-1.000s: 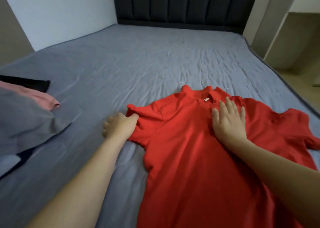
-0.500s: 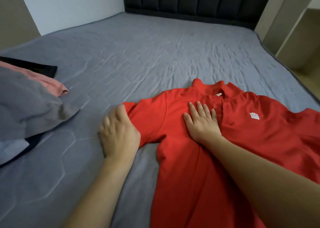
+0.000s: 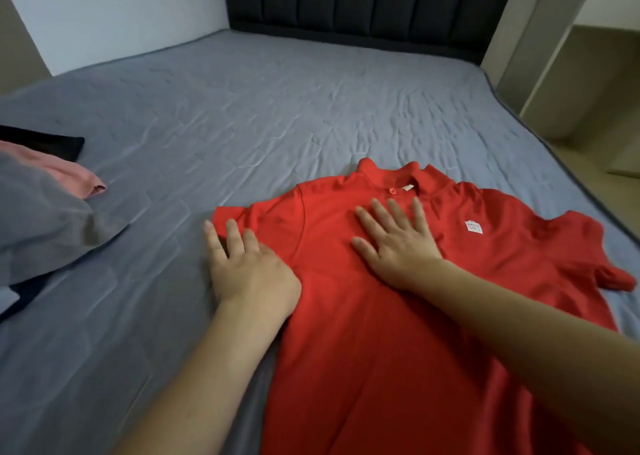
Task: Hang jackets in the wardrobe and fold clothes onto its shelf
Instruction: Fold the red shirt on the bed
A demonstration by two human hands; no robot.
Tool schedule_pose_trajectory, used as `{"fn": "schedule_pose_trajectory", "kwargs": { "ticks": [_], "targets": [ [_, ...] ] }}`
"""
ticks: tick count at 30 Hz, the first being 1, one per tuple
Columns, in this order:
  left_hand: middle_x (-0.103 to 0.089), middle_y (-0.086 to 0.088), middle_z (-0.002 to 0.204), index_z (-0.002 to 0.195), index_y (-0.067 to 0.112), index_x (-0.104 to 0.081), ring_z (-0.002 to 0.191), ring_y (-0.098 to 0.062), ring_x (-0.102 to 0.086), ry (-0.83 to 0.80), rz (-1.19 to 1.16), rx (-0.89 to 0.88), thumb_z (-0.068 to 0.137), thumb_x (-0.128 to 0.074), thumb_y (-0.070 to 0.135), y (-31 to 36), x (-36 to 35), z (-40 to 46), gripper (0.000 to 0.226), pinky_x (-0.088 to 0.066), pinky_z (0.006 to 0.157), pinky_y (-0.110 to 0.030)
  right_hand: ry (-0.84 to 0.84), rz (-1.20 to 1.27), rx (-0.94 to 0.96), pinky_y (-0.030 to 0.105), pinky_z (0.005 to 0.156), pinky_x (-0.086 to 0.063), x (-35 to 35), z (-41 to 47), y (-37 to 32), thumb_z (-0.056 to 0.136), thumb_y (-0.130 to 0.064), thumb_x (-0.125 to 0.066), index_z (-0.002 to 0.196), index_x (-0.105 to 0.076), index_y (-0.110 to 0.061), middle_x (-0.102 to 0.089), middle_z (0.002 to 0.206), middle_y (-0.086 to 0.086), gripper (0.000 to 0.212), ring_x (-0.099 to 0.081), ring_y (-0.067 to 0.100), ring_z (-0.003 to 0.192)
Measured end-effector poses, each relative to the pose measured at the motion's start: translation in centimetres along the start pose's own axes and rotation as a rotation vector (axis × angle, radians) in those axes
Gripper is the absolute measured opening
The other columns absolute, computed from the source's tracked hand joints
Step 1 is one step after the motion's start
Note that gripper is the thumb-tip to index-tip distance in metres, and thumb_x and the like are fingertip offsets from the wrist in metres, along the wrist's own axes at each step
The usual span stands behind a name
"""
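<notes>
A red polo shirt [image 3: 398, 333] lies face up on the grey bed [image 3: 259, 115], collar toward the headboard, with a small white logo on the chest. My left hand [image 3: 249, 267] lies flat with straight fingers on the shirt's left sleeve, partly on the sheet. My right hand [image 3: 394, 243] presses flat with spread fingers on the chest just below the collar button. The shirt's other sleeve spreads out toward the bed's right edge.
A pile of clothes sits at the left edge: a grey garment [image 3: 45, 226], a pink one [image 3: 65, 172] and a black one [image 3: 45, 141]. A dark padded headboard [image 3: 363, 4] stands at the back. Beige furniture [image 3: 588, 74] and floor lie right of the bed.
My left hand has let go of the sleeve edge it was gripping and now lies flat on it. My right hand slid left across the chest, uncovering the white logo.
</notes>
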State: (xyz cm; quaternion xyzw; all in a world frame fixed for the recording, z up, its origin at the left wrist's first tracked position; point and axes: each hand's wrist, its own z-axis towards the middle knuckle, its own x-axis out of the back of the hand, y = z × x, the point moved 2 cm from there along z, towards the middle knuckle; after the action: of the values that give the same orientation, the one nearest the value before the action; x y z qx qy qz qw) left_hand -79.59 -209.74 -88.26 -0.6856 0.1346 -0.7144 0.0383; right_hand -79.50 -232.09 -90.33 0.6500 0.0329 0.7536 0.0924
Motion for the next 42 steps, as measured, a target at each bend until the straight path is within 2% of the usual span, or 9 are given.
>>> {"fn": "schedule_pose_trajectory", "kwargs": {
  "ticks": [6, 11, 17, 22, 27, 32, 36, 39, 42],
  "targets": [
    [-0.014, -0.002, 0.162, 0.151, 0.027, -0.028, 0.149, -0.026, -0.007, 0.267, -0.4, -0.339, 0.095, -0.029, 0.048, 6.9, 3.0, 3.4, 0.06, 0.003, 0.117, -0.055, -0.154, 0.171, -0.387, 0.05, 0.119, 0.003, -2.0, -4.3, 11.9, 0.087, -0.066, -0.004, 0.153, -0.002, -0.036, -0.004, 0.162, -0.001, 0.073, -0.003, 0.02, 0.149],
    [-0.006, 0.005, 0.163, 0.155, 0.03, -0.013, 0.15, -0.024, 0.005, 0.007, -0.48, -0.003, 0.095, -0.018, 0.064, 4.2, -3.7, 7.3, 0.07, 0.005, 0.12, -0.044, -0.183, 0.221, -0.409, 0.046, 0.119, 0.004, -3.5, -4.3, 12.2, 0.088, -0.066, -0.007, 0.153, -0.003, -0.035, -0.002, 0.162, 0.001, 0.072, -0.001, 0.018, 0.149],
    [0.011, 0.004, 0.163, 0.154, 0.035, 0.001, 0.147, -0.029, 0.021, -0.147, -0.366, 0.187, 0.084, -0.004, 0.078, 3.9, -2.9, 6.5, 0.082, 0.022, 0.1, -0.071, -0.078, 0.113, -0.546, 0.051, 0.113, 0.014, -0.7, -6.7, 15.9, 0.093, -0.065, -0.016, 0.152, -0.016, -0.031, -0.011, 0.161, 0.005, 0.068, -0.003, 0.026, 0.148],
    [0.019, 0.002, 0.161, 0.154, 0.033, 0.005, 0.145, -0.033, 0.023, -0.059, -0.239, 0.073, 0.089, -0.009, 0.072, 7.1, 1.1, 4.3, 0.078, 0.018, 0.103, -0.073, -0.004, 0.586, -1.078, 0.049, 0.105, -0.033, 0.1, -13.3, 25.5, 0.094, -0.049, -0.036, 0.134, -0.047, -0.003, -0.044, 0.139, 0.03, 0.062, -0.043, 0.044, 0.125],
    [0.014, 0.01, 0.162, 0.15, 0.045, 0.005, 0.147, -0.026, 0.019, -0.056, -0.432, -0.391, 0.087, -0.01, 0.075, 19.8, 4.4, -1.7, 0.072, 0.019, 0.103, -0.069, 0.129, 1.17, -0.948, 0.031, 0.061, -0.042, 0.0, -13.8, 25.9, 0.094, -0.027, -0.054, 0.076, -0.064, -0.01, -0.067, 0.088, 0.022, 0.027, -0.058, 0.027, 0.068],
    [0.006, 0.008, 0.163, 0.151, 0.045, 0.002, 0.149, -0.023, 0.014, 0.024, -0.316, -0.438, 0.085, -0.007, 0.076, 24.9, 2.1, -5.6, 0.074, 0.01, 0.102, -0.075, 0.048, 1.208, -1.05, 0.024, 0.049, -0.047, -1.6, -13.3, 27.3, 0.076, -0.009, -0.065, 0.07, -0.065, -0.005, -0.066, 0.062, 0.014, 0.008, -0.061, 0.022, 0.052],
    [0.005, 0.009, 0.162, 0.149, 0.048, 0.004, 0.149, -0.021, 0.012, 0.034, -0.292, -0.399, 0.074, -0.001, 0.083, 25.0, 1.8, -5.3, 0.083, 0.007, 0.102, -0.075, 0.418, 1.104, -1.125, 0.043, 0.083, -0.053, -3.5, -16.5, 28.9, 0.081, -0.014, -0.061, 0.106, -0.058, -0.006, -0.067, 0.1, 0.018, 0.026, -0.066, 0.032, 0.087],
    [0.003, 0.009, 0.163, 0.15, 0.047, 0.003, 0.149, -0.021, 0.01, 0.055, -0.268, -0.379, 0.074, -0.004, 0.082, 25.2, 2.1, -5.5, 0.084, 0.005, 0.103, -0.075, 0.547, 1.432, -1.125, 0.033, 0.047, -0.054, -3.0, -18.0, 27.3, 0.09, -0.018, -0.057, 0.11, -0.045, -0.004, -0.063, 0.078, 0.019, 0.027, -0.063, 0.022, 0.046],
    [0.003, 0.007, 0.163, 0.151, 0.044, 0.002, 0.149, -0.02, 0.01, 0.031, -0.294, -0.363, 0.082, -0.008, 0.079, 24.8, 2.4, -6.3, 0.078, 0.005, 0.106, -0.072, 0.258, 1.764, -1.078, 0.021, 0.034, -0.044, -1.4, -19.0, 23.6, 0.093, -0.022, -0.058, 0.089, -0.053, -0.004, -0.055, 0.055, 0.01, 0.019, -0.052, 0.013, 0.033]
  ]
}}
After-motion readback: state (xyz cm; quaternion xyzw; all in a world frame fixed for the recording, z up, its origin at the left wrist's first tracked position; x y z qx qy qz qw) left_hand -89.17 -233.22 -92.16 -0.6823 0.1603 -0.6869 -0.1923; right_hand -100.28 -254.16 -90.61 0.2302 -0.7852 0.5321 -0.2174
